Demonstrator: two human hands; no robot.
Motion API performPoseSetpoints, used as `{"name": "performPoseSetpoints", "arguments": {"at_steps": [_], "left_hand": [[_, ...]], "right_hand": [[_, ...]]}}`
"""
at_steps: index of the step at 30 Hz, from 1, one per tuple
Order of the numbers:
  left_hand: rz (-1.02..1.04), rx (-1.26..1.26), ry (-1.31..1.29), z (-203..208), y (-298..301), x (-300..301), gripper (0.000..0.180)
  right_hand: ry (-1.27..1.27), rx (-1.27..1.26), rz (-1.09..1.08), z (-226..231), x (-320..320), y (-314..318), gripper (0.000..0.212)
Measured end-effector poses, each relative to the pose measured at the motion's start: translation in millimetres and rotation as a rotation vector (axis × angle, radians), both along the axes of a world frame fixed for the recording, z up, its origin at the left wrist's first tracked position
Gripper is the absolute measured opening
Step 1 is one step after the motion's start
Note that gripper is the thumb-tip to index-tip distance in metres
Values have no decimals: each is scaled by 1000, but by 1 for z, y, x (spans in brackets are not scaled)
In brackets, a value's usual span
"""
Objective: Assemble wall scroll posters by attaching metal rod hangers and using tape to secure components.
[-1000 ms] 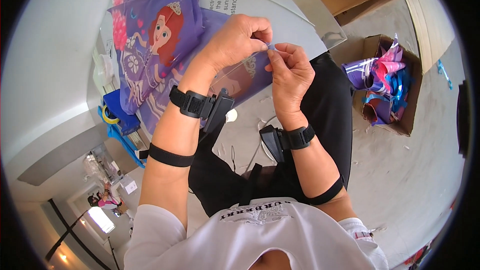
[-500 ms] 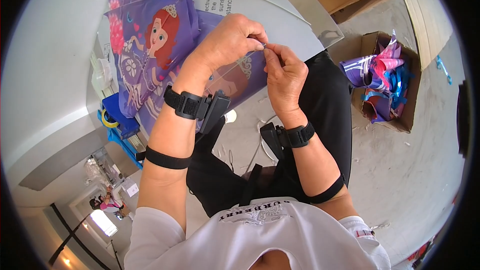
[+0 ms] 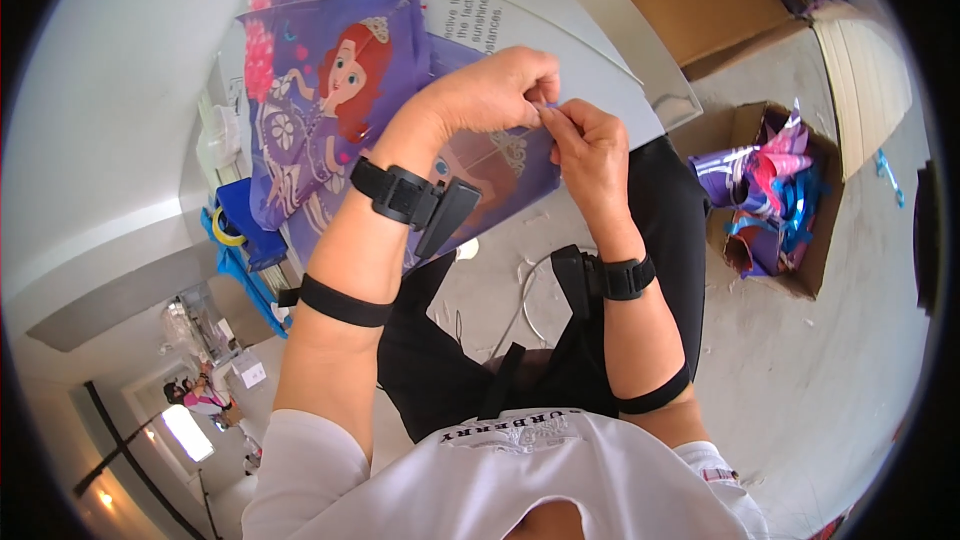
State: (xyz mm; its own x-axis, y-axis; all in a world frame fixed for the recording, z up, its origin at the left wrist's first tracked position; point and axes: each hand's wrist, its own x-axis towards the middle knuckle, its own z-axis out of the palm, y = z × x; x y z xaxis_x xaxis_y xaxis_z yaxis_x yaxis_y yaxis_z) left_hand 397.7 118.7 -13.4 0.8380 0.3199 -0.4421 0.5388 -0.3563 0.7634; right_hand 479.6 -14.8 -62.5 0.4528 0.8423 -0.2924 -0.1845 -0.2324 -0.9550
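A purple sheet [image 3: 470,205], printed with a cartoon figure, lies under my hands. A second, matching printed sheet [image 3: 300,110] overlaps it on the left. My left hand [image 3: 495,90] reaches across the sheets with its thumb and fingers pinched together. Meeting it at the sheet's right edge is my right hand [image 3: 595,145], its thumb and forefinger pinching that edge. The small thing between the left fingertips is too hidden to name. Thin pale lines, like a slim rod or string, cross the lower sheet near my left wrist.
Beneath the sheets is a pale board [image 3: 590,70] with printed lettering. On the right stands a cardboard box [image 3: 800,285] holding purple rolls and blue ribbon. A larger carton [image 3: 690,0] sits behind. Yellow tape [image 3: 228,230] rests by a blue object [image 3: 255,225] on the left.
The whole scene has shifted slightly right and down in the picture. My hands stay pinched together at the sheet's edge, with the left fingers curled somewhat differently.
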Motion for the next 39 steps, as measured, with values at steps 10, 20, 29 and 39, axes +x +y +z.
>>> {"name": "performPoseSetpoints", "arguments": {"at_steps": [10, 20, 29, 39], "left_hand": [[584, 812, 203, 5, -110, -75, 18], [769, 546, -34, -3, -150, -135, 56], [832, 575, 223, -4, -133, -136, 39], [512, 444, 224, 0, -29, -171, 24]], "right_hand": [[18, -194, 185, -2, 1, -8, 42], [255, -191, 737, 10, -34, -16, 40], [257, 69, 747, 25, -33, -3, 21], [-478, 218, 589, -8, 25, 40, 20]]}}
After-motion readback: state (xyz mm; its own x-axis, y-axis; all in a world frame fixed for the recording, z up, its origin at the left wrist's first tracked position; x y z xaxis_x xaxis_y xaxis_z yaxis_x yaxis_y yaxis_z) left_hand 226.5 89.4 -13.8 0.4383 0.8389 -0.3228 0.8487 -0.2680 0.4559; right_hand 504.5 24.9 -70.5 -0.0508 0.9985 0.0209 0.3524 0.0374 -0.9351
